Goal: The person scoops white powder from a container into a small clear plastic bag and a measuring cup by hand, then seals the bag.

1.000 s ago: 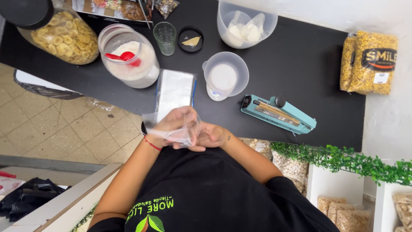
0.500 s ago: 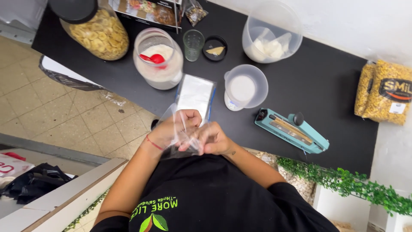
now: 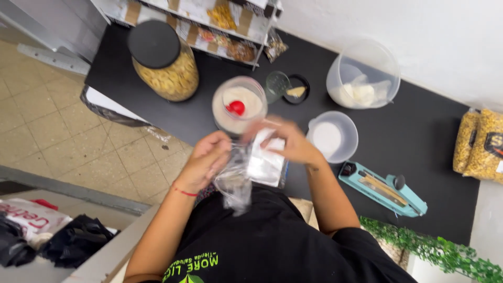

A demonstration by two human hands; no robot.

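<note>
My left hand grips a small clear plastic bag, which hangs crumpled below it. My right hand, blurred, reaches over the flat stack of clear bags on the black table. I cannot tell whether it also touches the held bag. Just beyond the hands stands an open tub of white powder with a red scoop in it. A white measuring cup of powder sits to the right of my right hand.
A large jar of banana chips with a black lid stands at the back left. A clear tub, a small glass, a black dish, a teal heat sealer and yellow packages share the table. A display rack lines the back.
Both hands lifted from near my body toward the powder tub. My left hand now holds the bag up; my right hand moved forward over the bag stack. The camera view shifted closer.
</note>
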